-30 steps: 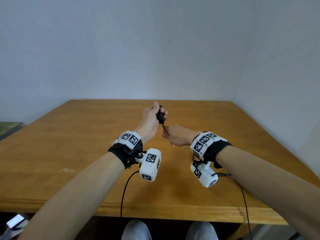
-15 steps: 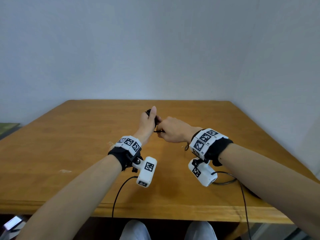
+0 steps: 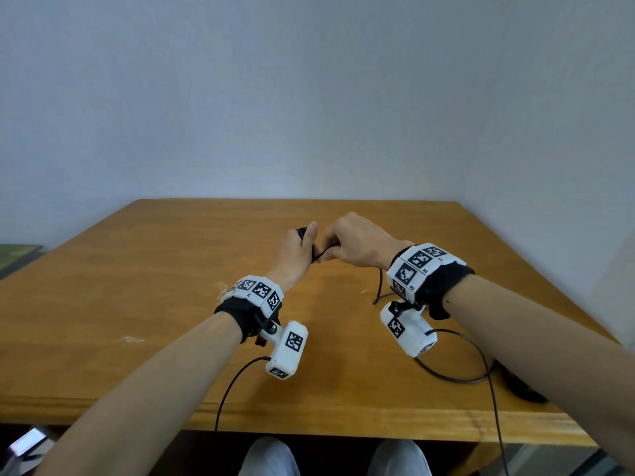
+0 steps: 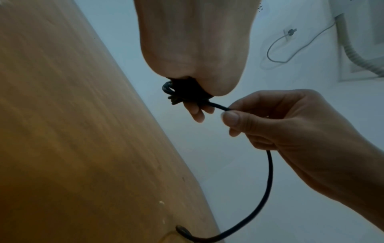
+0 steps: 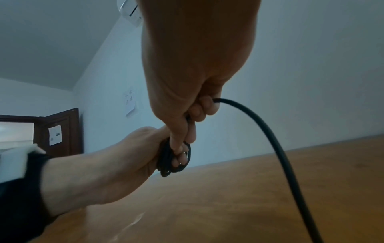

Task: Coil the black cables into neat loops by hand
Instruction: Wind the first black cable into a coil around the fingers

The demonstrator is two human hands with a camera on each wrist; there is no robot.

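I have both hands raised over the middle of the tabletop [image 3: 144, 304], just left of centre in the head view. My left hand [image 3: 295, 255] is closed round a small bundle of black cable loops [image 5: 173, 157], thumb up. In the right wrist view the loops hang round its fingers near the centre of the frame. My right hand [image 3: 357, 242] sits just to the right of it, almost touching, and pinches the free run of the cable [image 4: 268, 189] between thumb and forefinger close to the bundle.

What the next wrap turns on, as I judge it: the short taut stretch between the two hands lies roughly level, running left to right. From my right hand the slack drops down and back toward me, trailing to the lower part of the left wrist view, where it meets the tabletop. So the remaining cable lies below and behind the right hand, which is the nearer one to feed it. How much is left I cannot tell.

Against the frame of a second ago, my right hand has risen from below the bundle to level with it, and the left hand has dropped slightly, thumb now up against the loops.
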